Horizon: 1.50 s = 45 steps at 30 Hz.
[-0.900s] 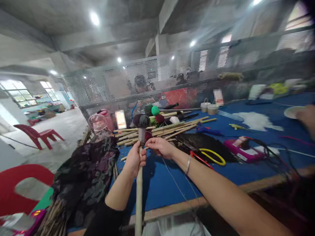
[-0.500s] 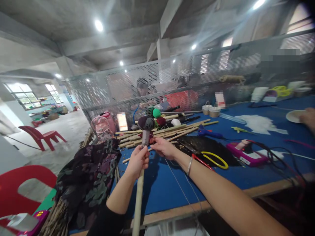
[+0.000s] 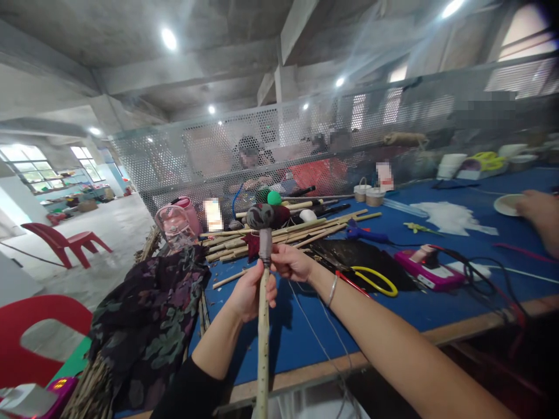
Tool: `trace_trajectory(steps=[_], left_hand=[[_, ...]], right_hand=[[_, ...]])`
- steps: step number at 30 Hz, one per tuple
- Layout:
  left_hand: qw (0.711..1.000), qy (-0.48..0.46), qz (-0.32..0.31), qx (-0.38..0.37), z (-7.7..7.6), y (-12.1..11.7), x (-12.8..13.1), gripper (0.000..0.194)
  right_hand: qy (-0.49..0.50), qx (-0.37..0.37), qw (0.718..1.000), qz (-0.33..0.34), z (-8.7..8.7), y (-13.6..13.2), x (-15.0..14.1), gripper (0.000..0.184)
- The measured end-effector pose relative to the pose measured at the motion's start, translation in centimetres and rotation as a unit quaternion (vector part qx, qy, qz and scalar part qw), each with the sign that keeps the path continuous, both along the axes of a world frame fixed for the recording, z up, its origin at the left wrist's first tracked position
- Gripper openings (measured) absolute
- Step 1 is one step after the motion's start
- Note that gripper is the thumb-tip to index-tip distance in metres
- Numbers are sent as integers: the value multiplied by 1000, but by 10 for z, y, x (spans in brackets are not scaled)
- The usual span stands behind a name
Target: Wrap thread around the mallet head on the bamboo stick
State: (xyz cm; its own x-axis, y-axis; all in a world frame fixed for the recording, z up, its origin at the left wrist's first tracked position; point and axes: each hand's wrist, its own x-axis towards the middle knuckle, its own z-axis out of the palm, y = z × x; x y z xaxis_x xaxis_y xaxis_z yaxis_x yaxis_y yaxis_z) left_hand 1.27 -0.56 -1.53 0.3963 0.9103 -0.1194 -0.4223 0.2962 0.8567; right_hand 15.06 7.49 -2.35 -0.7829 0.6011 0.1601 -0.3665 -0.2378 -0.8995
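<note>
My left hand (image 3: 250, 295) is closed round a pale bamboo stick (image 3: 262, 343) with small dark spots along it. The stick stands nearly upright, topped by a rounded dark patterned cloth head (image 3: 261, 216) above a grey wrapped neck (image 3: 265, 241). Dark windings circle the neck's lower end, just above my left thumb. My right hand (image 3: 293, 263) pinches close beside those windings, its fingertips partly hidden. Thin thread (image 3: 308, 317) runs from under this hand down over the table's front edge. A dark red cloth piece (image 3: 251, 247) shows behind the neck.
Bamboo sticks (image 3: 227, 247) lie across the blue table (image 3: 301, 355). Yellow-handled scissors (image 3: 378, 282), a blue glue gun (image 3: 367, 234) and a magenta power strip (image 3: 430, 273) are to the right. Dark floral cloth (image 3: 152, 326) lies left. Another person's hand (image 3: 541, 212) touches a white plate (image 3: 506, 205).
My left hand has turned the stick more upright and moved it slightly right, so the cloth head shows from another side. My right hand stays beside the neck.
</note>
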Motion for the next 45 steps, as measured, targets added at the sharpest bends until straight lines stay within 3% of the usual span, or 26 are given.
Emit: trace_trajectory(steps=[2,4,5,7,10,12,14,16,20,23,26,29,33,37,39,45], left_hand=[[995,76,40,41,-3,1,2,44],[972,187,118,84,-4,2,3,46],[945,255,167,118,-2,2,3,45],[859,401,243,204,4,4,2,40],[720,569,269,292,14,9,2,28],[686,608,256,307,17,14,1,22],[692,603,246,310,17,19,0,19],[719,575,241,307,13,22,-1,17],[819,459,229,257,5,20,-4,23],[899,342,208,176,3,16,-3,31],[944,255,176,112,4,14,-2,37],[970,179,144,73,3,15,0,41],[979,154,124,46,0,14,3,39],[927,261,247,112,-7,10,6,44],[910,285,266,144,-11,10,6,45],[930,212,280,105,-4,14,-3,39]], right_hand=[[-5,25,999,-25,-1,2,0,32],[-19,38,997,-62,-2,3,-1,30],[-30,40,996,-80,-2,4,-2,29],[-52,42,992,-110,-1,4,-4,30],[-68,44,988,-135,1,5,-5,33],[-70,41,986,-147,2,5,-5,35],[-76,38,983,-161,2,5,-5,35],[-91,32,979,-179,2,4,-5,33],[-110,12,974,-199,2,3,-4,33],[-117,-1,980,-158,3,5,-2,35],[-117,-17,988,-96,4,7,-1,37],[-108,2,988,-106,7,5,-1,39],[-116,28,978,-171,11,-3,-5,37],[-117,8,973,-200,14,-11,-13,34],[-120,5,971,-207,13,-12,-16,32],[-127,47,970,-204,7,-8,-11,31]])
